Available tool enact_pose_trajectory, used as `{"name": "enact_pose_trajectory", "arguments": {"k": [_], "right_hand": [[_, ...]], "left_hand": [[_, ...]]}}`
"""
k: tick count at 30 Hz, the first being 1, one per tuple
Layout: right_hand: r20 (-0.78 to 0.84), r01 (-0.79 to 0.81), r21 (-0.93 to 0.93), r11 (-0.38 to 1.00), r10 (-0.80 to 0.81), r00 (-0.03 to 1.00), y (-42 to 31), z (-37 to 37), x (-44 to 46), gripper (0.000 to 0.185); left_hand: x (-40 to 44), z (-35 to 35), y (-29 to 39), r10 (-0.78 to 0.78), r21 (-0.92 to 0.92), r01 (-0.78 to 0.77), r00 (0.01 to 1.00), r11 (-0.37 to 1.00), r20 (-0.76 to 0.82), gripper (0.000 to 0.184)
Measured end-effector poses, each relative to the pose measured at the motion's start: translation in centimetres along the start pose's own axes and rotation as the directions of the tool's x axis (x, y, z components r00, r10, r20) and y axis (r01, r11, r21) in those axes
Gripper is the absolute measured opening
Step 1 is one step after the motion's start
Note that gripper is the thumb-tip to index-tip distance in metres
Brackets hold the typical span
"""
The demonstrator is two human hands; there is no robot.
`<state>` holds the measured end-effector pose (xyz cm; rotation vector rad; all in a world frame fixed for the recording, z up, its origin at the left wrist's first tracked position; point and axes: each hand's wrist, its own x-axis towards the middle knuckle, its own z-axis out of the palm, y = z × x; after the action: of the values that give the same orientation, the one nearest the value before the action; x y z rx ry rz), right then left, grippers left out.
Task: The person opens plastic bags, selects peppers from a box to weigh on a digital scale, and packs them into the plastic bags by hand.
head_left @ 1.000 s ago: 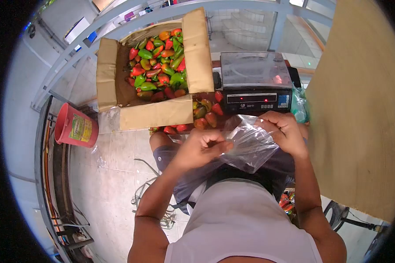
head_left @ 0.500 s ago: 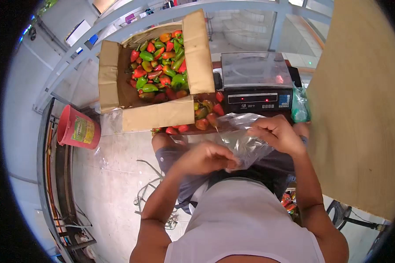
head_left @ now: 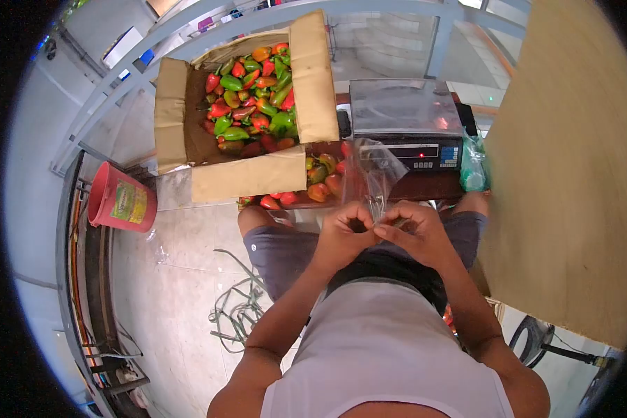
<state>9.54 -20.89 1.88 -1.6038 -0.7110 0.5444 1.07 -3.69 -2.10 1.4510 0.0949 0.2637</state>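
Note:
A clear plastic bag [head_left: 377, 171] is pinched between my two hands above my lap, its gathered end at my fingertips and its loose part reaching forward over the front of the scale. My left hand [head_left: 348, 233] closes thumb and fingers on the bag from the left. From the right, my right hand [head_left: 411, 228] does the same, the two sets of fingertips nearly touching. Beyond the bag stands a black digital scale [head_left: 405, 125] with red lights. Loose peppers [head_left: 322, 180] lie on the dark red surface left of the bag.
An open cardboard box [head_left: 247, 171] of red and green peppers [head_left: 247, 97] stands at the back left. A red bucket [head_left: 122, 198] is further left. Green straps [head_left: 240, 313] lie tangled on the floor. Beside the scale hangs a green plastic bag [head_left: 474, 164]. A large tan board [head_left: 571, 174] blocks the right side.
My hands have come together at the middle of my lap. The clear bag, spread between them before, is now bunched at my fingertips and extends forward.

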Motion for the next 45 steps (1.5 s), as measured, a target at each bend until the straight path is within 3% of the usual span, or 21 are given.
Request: {"name": "enact_pose_trajectory", "arguments": {"k": [5,7,11,14,17,20,23,26,29,31,32,34,35,36,37,38,39,40,42,43,45], "right_hand": [[0.076,-0.057,0.238,0.97,0.039,0.996,2.0,-1.0,0.3,0.014],[0.082,-0.051,0.49,0.87,0.013,0.997,2.8,-0.8,0.3,0.012],[0.132,-0.099,0.844,0.528,-0.025,0.991,6.0,0.7,0.4,0.012],[-0.027,-0.06,0.883,0.465,0.18,0.983,6.7,2.0,0.6,0.026],[-0.056,0.008,0.581,0.814,0.029,0.998,8.2,1.5,0.7,0.038],[-0.09,0.115,0.189,0.975,-0.1,0.991,5.1,0.8,0.4,0.046],[-0.135,0.062,-0.429,0.901,-0.131,0.982,5.9,-1.7,0.6,0.046],[-0.275,0.062,-0.511,0.858,-0.231,0.933,5.9,-2.1,1.1,0.041],[-0.45,0.146,-0.456,0.878,-0.369,0.813,6.0,-1.2,2.2,0.038],[-0.418,0.125,0.188,0.974,-0.036,0.908,7.4,-0.1,1.8,0.033],[-0.319,0.069,0.495,0.866,0.107,0.942,7.9,0.3,1.5,0.03],[-0.066,-0.074,0.865,0.497,0.258,0.964,7.4,0.0,0.9,0.031],[0.081,-0.154,0.956,0.251,0.28,0.957,7.3,-0.2,0.5,0.032],[0.159,-0.226,0.901,0.371,0.203,0.966,8.0,-0.3,0.2,0.031],[0.059,-0.194,0.615,0.765,0.201,0.978,8.5,-0.5,0.1,0.029],[-0.025,-0.144,0.176,0.974,0.15,0.988,9.0,-0.7,0.2,0.027],[-0.074,-0.083,-0.308,0.948,0.063,0.995,9.5,-0.8,0.2,0.025],[-0.159,-0.042,-0.325,0.945,-0.011,0.987,9.9,-1.0,0.5,0.023],[-0.319,0.035,-0.371,0.928,-0.163,0.934,10.8,-1.4,1.4,0.019],[-0.313,0.006,-0.06,0.998,-0.025,0.949,11.5,-1.2,1.5,0.017],[-0.178,-0.086,0.545,0.834,0.216,0.96,12.4,-0.5,1.4,0.016]], "left_hand": [[-0.8,-0.9,-0.1,-0.121,-0.177,0.131,0.99,0.975,0.067,0.02],[-1.0,-1.9,-1.2,-0.233,-0.419,0.223,0.972,0.88,0.03,0.017],[-1.0,-1.4,-2.1,-0.277,-0.453,0.195,0.953,0.87,-0.121,0.013],[-0.7,-0.5,-1.9,-0.336,-0.535,0.182,0.919,0.825,-0.207,0.011],[-0.2,-0.4,-2.1,-0.361,-0.654,0.149,0.911,0.741,-0.201,0.011],[-0.1,-1.2,-2.5,-0.34,-0.719,0.149,0.932,0.679,-0.128,0.014],[-0.9,-1.2,-3.0,-0.304,-0.596,0.211,0.951,0.775,-0.059,0.016],[-2.0,0.8,-1.9,-0.269,-0.168,0.25,0.958,0.954,-0.099,0.021],[-1.6,0.2,-5.1,-0.15,0.203,0.184,0.974,0.962,-0.171,0.025],[-0.6,-1.4,-8.4,-0.14,0.242,0.188,0.97,0.952,-0.2,0.022],[-0.6,-1.8,-8.6,-0.286,-0.06,0.28,0.923,0.958,-0.257,0.02],[0.2,-1.7,-5.6,-0.577,-0.626,0.341,0.786,0.701,-0.219,0.017],[0.1,-1.9,-5.6,-0.55,-0.697,0.303,0.82,0.651,-0.158,0.015],[-0.1,-2.0,-5.6,-0.514,-0.761,0.268,0.852,0.591,-0.099,0.014],[-0.3,-2.0,-5.6,-0.471,-0.82,0.236,0.881,0.522,-0.046,0.013],[-0.5,-1.8,-5.6,-0.446,-0.774,0.28,0.895,0.568,-0.003,0.013],[-0.8,-1.4,-5.5,-0.422,-0.722,0.319,0.906,0.614,0.041,0.013],[-1.0,-1.0,-5.5,-0.402,-0.664,0.355,0.911,0.658,0.089,0.014],[-1.4,-0.1,-5.9,-0.247,-0.161,0.231,0.965,0.959,-0.089,0.014],[-1.5,0.0,-6.2,-0.135,0.131,0.154,0.981,0.979,-0.138,0.015],[-0.6,-1.6,-9.1,-0.066,0.24,0.125,0.969,0.963,-0.238,0.019]]}}
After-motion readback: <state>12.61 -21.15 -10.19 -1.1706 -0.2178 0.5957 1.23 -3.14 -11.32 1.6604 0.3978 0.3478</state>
